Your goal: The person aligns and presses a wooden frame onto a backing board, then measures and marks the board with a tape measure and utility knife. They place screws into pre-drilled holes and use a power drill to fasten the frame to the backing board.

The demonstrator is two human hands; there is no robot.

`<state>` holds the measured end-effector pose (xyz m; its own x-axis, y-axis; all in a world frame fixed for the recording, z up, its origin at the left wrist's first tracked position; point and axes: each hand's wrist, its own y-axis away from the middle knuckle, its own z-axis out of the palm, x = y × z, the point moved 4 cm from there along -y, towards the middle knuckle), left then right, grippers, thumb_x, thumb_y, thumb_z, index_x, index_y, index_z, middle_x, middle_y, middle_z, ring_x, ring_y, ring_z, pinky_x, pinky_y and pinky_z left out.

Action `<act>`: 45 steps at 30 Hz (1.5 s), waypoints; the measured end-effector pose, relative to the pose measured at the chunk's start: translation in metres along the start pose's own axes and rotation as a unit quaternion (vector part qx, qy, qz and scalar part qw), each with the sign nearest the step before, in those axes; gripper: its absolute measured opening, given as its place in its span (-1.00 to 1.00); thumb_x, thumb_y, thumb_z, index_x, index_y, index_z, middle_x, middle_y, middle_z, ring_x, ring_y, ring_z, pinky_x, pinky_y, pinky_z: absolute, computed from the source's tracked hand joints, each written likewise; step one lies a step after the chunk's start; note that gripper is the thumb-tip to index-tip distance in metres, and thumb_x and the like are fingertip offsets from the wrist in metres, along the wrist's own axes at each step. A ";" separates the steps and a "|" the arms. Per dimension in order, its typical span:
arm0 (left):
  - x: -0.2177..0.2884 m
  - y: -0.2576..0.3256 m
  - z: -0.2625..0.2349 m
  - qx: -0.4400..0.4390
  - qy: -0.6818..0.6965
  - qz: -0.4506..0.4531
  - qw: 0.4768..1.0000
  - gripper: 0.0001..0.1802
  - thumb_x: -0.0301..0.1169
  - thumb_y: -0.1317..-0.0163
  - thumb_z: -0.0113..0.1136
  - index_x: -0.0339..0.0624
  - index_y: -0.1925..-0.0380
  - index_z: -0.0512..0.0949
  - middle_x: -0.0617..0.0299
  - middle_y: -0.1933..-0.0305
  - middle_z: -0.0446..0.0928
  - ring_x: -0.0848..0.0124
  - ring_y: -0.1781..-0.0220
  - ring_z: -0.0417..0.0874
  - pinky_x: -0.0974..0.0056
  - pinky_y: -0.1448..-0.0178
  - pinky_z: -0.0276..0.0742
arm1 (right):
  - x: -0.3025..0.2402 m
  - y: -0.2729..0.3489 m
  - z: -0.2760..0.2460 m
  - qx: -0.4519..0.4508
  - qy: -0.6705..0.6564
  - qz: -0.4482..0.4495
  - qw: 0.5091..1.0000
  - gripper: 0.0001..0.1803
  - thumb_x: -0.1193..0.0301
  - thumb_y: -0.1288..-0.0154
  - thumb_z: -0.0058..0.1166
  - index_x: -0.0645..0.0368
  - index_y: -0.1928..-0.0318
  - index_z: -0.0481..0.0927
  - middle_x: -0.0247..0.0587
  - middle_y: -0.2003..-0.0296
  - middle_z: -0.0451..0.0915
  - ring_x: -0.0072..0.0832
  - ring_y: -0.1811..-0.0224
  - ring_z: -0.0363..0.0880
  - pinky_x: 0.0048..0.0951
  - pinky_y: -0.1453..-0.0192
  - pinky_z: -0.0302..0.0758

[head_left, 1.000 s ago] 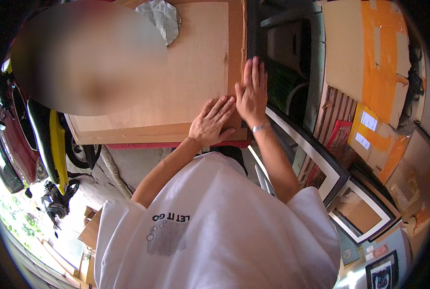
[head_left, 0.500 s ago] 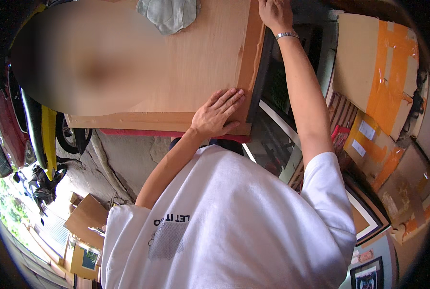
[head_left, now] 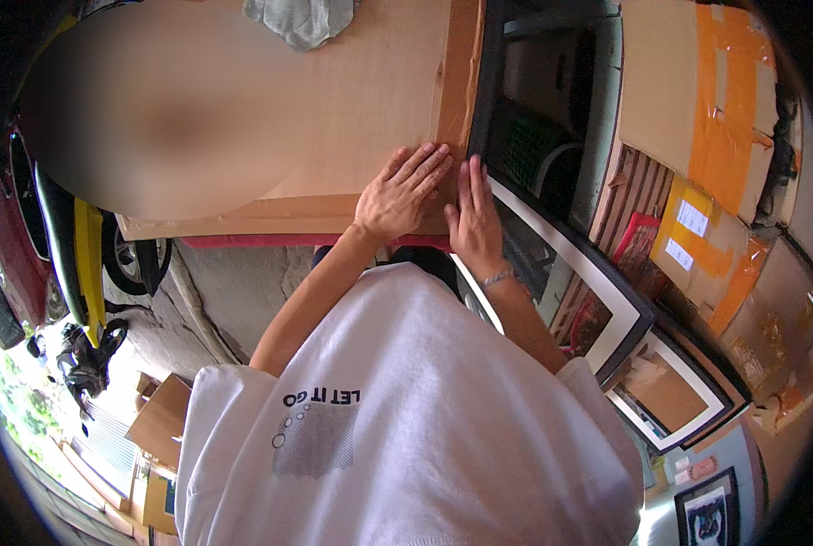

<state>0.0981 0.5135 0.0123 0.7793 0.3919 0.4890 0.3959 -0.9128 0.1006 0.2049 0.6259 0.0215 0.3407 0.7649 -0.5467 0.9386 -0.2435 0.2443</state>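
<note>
A large flat wooden panel (head_left: 383, 100) with brown tape (head_left: 458, 77) along its near and right borders lies in front of me. My left hand (head_left: 402, 196) rests flat on the panel near its near right corner, fingers stretched out over the taped border. Close beside it, my right hand (head_left: 476, 223) is held against the right edge of the panel, fingers straight and pointing away from me. Neither hand grips anything. A crumpled grey cloth (head_left: 304, 20) lies on the far part of the panel. A blurred patch hides the panel's left part.
Red cloth (head_left: 279, 241) shows under the panel's near edge. Black-edged frames (head_left: 643, 318) lean at the right, near taped cardboard boxes (head_left: 656, 100) and a yellow-taped packet (head_left: 693, 237). At the left are a yellow and black motorbike (head_left: 88, 264) and the concrete floor (head_left: 233, 291).
My right hand has come back toward me along the panel's right edge, from the far end to beside my left hand. The left hand has shifted slightly; the view has moved a little.
</note>
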 end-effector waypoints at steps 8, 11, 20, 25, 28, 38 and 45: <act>-0.001 0.000 -0.007 0.020 0.047 -0.030 0.998 -0.25 -0.06 -0.37 -0.02 -0.22 -0.45 0.13 0.19 -0.58 0.05 0.27 -0.61 0.01 0.09 -0.61 -0.10 | 0.006 0.038 0.021 0.127 -0.051 0.076 0.988 -0.20 0.22 -0.46 -0.07 0.44 -0.47 -0.09 0.27 -0.47 -0.02 0.14 -0.49 0.05 -0.04 -0.54 0.05; -0.004 -0.003 -0.004 0.007 0.030 -0.022 0.999 -0.15 0.08 -0.29 0.05 -0.12 -0.47 0.12 0.18 -0.58 0.05 0.24 -0.60 0.02 0.06 -0.61 -0.12 | 0.024 0.007 0.015 0.126 -0.048 0.066 0.989 -0.16 0.17 -0.48 -0.08 0.41 -0.48 -0.16 0.25 -0.47 -0.01 0.13 -0.49 0.07 -0.04 -0.53 0.08; -0.003 -0.002 -0.008 -0.034 0.048 -0.029 0.998 -0.12 0.18 -0.24 0.08 0.02 -0.47 0.16 0.32 -0.58 0.06 0.31 -0.60 0.01 0.07 -0.61 -0.11 | 0.054 -0.152 -0.037 0.217 -0.013 0.039 0.975 -0.05 0.00 -0.43 -0.01 0.46 -0.46 -0.13 0.48 -0.39 0.06 0.23 -0.43 0.15 -0.08 -0.47 0.21; -0.006 -0.001 0.000 -0.038 0.052 -0.032 0.997 -0.14 0.19 -0.24 0.08 0.07 -0.46 0.18 0.37 -0.57 0.09 0.33 -0.59 0.05 0.06 -0.62 -0.14 | 0.080 -0.270 -0.072 0.265 -0.056 0.037 0.962 0.12 -0.15 -0.27 0.13 0.50 -0.43 -0.07 0.47 -0.39 0.07 0.21 -0.42 0.17 -0.12 -0.48 0.19; -0.006 -0.003 0.000 -0.041 0.047 -0.030 0.998 -0.16 0.20 -0.26 0.03 0.08 -0.46 0.18 0.39 -0.57 0.08 0.35 -0.59 0.04 0.08 -0.62 -0.16 | 0.098 -0.329 -0.091 0.278 -0.062 0.032 0.958 0.18 -0.16 -0.18 0.23 0.49 -0.43 -0.05 0.46 -0.38 0.10 0.18 -0.44 0.13 -0.09 -0.49 0.16; -0.010 0.000 -0.001 -0.044 0.074 -0.037 0.996 -0.17 0.17 -0.29 -0.01 0.06 -0.48 0.13 0.38 -0.58 0.05 0.38 -0.61 -0.03 0.11 -0.63 -0.23 | 0.093 -0.335 -0.098 0.283 -0.077 0.051 0.955 0.14 -0.05 -0.10 0.36 0.35 -0.44 0.01 0.38 -0.34 0.15 0.15 -0.43 0.09 -0.01 -0.49 0.13; -0.010 0.002 0.002 -0.045 0.070 -0.035 0.996 -0.18 0.17 -0.32 -0.05 0.07 -0.48 0.11 0.39 -0.59 0.03 0.38 -0.62 -0.05 0.11 -0.64 -0.25 | 0.090 -0.323 -0.085 0.299 -0.102 0.038 0.948 -0.04 0.11 -0.12 0.40 0.41 -0.31 0.16 0.29 -0.24 0.23 0.05 -0.34 0.19 -0.09 -0.43 0.17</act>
<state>0.0921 0.5080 0.0060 0.6738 0.4404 0.5933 0.3961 -0.8931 0.2132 -0.0723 0.8235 -0.0386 0.3543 0.6150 -0.7045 0.7530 -0.6343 -0.1750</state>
